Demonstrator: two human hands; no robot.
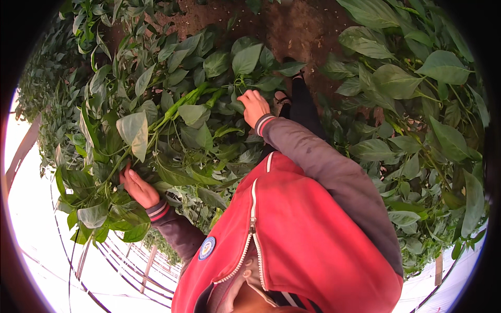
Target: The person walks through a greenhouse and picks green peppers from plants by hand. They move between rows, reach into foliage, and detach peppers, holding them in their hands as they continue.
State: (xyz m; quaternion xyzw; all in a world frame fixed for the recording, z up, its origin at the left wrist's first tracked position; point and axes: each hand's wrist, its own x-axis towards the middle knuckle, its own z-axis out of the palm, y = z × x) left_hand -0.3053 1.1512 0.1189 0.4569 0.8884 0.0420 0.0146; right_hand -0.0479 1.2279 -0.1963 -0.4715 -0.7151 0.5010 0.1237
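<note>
My right hand (254, 107) is among the leaves of a pepper plant (244, 58), its fingers bent and close to thin stems. Whether it pinches anything cannot be made out. Left of it hang long light-green peppers (184, 102), with another green pepper (213, 98) beside them. Farther left, my left hand (140, 189) reaches into the foliage near a green stem (119, 161). Leaves and shadow cover its fingertips, so its grip is unclear. A broad pale leaf (135, 133) hangs just above this hand.
Brown soil (301, 27) forms a path between the plant rows, where my feet in dark sandals (282, 98) stand. Dense pepper plants (395, 82) line the right side. Wooden posts (148, 270) and dark lines (105, 254) show against bright white at the lower left.
</note>
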